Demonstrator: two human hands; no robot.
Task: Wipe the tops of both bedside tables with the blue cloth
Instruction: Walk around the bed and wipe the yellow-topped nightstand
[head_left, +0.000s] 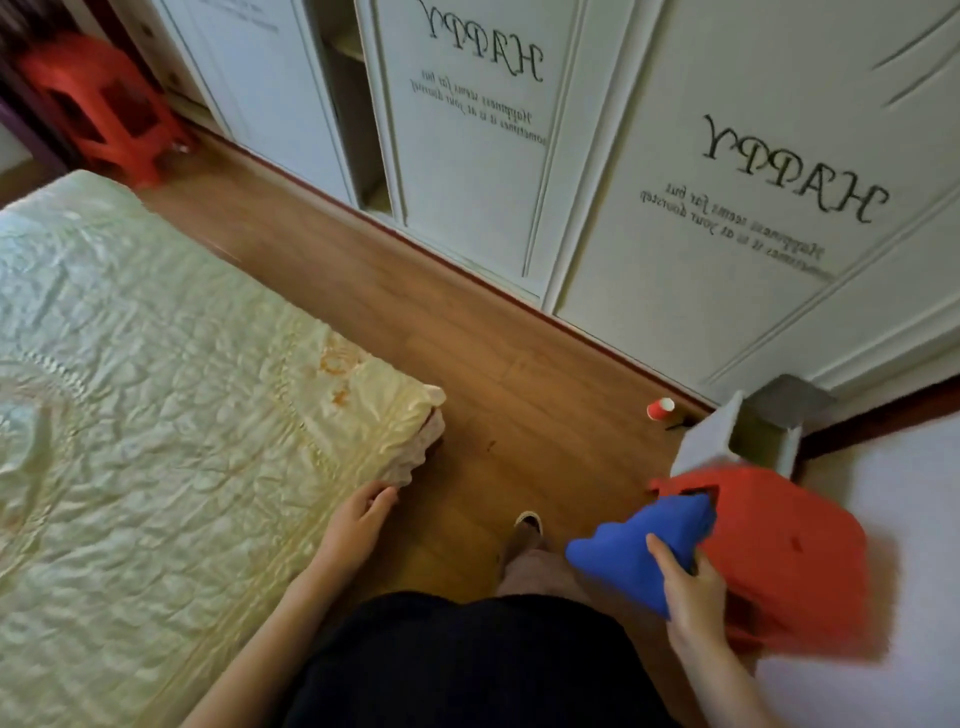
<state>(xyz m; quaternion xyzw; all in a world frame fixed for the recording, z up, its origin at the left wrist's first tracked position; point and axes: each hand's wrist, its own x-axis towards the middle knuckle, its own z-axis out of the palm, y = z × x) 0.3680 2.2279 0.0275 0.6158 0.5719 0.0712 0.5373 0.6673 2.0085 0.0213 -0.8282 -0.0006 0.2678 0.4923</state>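
Observation:
The blue cloth (639, 551) hangs bunched in my right hand (691, 592) at the lower right, just above a red plastic stool (795, 551). My left hand (358, 525) rests with loosely curled fingers against the corner of the bed (156, 415) and holds nothing. No bedside table shows in this view.
A pale quilted bedspread covers the bed on the left. White wardrobe doors (675, 182) with "HAPPY" lettering line the far side of a wooden floor strip (467, 338). A small red cup (660, 409), a grey open box (737, 441) and a second red stool (104, 109) stand on the floor.

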